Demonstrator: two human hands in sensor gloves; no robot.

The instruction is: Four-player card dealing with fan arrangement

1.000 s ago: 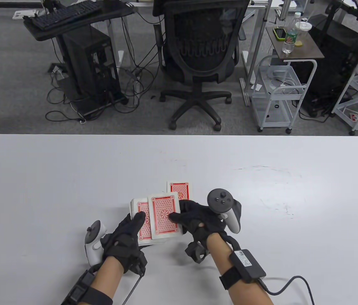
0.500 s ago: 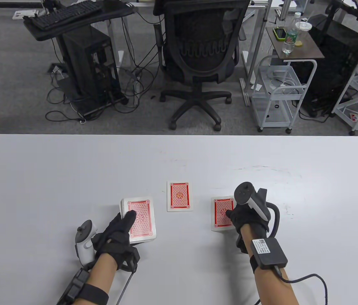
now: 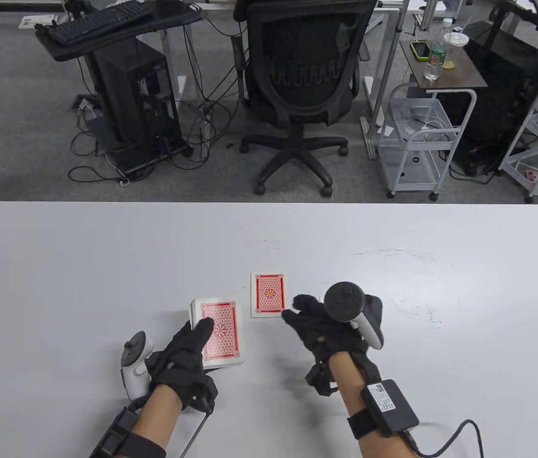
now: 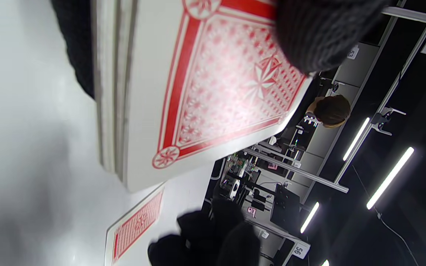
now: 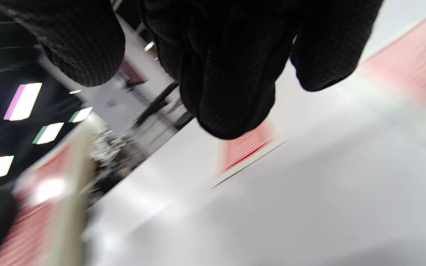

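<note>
- So, the left hand (image 3: 181, 353) grips the deck (image 3: 219, 331) face down, thumb lying across the top card. It has barely shifted over the last second.
- The right hand (image 3: 319, 327) is empty now, fingers loosely curled and gripping nothing, hovering between the deck and where it was half a second ago. Back then it was further right, pressing a card onto the counter (image 3: 107, 267).
- That second card can't really be seen in the table view any more; the right hand and its tracker sit over that spot. Only a pale sliver peeks out by the tracker, and it's hard to say whether that's the card.
- The first dealt card (image 3: 269, 294) lies flat, face down, just beyond the right hand's fingertips, in the same place as before. The left wrist view shows it on the counter past the deck's corner.
- Looks like two cards are out and the right hand is heading back for a third, so the deal is only just getting going. No fans yet.
</note>
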